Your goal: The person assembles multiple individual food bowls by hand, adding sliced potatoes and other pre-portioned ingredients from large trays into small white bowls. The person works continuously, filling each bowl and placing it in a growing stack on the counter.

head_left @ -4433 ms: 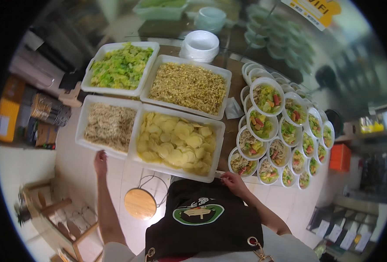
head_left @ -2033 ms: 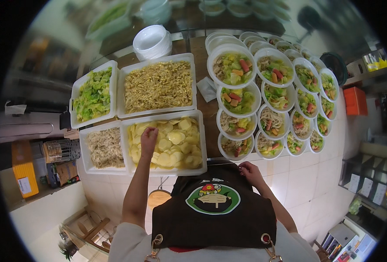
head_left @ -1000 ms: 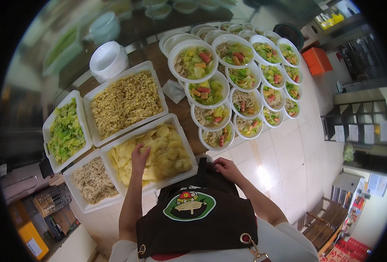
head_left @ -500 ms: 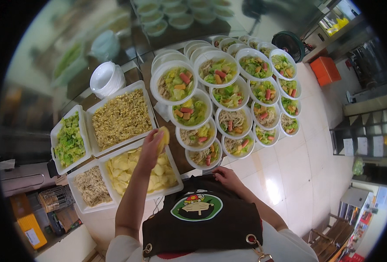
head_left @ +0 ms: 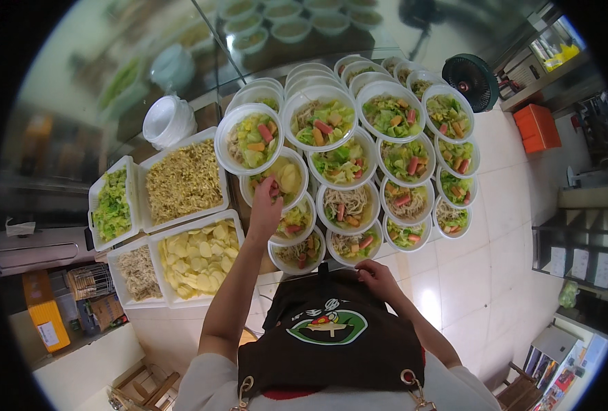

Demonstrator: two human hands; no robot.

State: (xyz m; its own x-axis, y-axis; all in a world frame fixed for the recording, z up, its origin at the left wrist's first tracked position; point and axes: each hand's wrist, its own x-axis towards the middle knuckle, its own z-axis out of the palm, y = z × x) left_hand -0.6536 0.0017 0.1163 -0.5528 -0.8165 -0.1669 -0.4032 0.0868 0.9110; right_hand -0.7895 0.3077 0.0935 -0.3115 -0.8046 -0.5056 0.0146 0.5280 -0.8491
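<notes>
My left hand (head_left: 268, 205) reaches into a round white bowl (head_left: 301, 200) in the left column. Its fingers are closed at the pale yellow potato slices (head_left: 289, 179), which lie over the greens there. Close to the table's near edge, my right hand (head_left: 378, 277) is loosely curled with nothing visible in it. In front of me stand rows of bowls holding lettuce, sausage pieces and orange-brown chunks, such as the salad bowl (head_left: 321, 118); some show pale shreds. A white tray of potato slices (head_left: 200, 260) sits left of my left forearm.
Beside it are trays of pale shreds (head_left: 138, 275), yellowish chopped food (head_left: 183, 179) and chopped lettuce (head_left: 112, 207). Stacked bowls (head_left: 169, 122) stand behind these. A dark fan (head_left: 470, 82) and orange bin (head_left: 537, 129) are at the far right.
My left hand has moved forward and right from above the potato tray into a bowl, carrying potato slices. My right hand stays near the table edge. The view has shifted slightly.
</notes>
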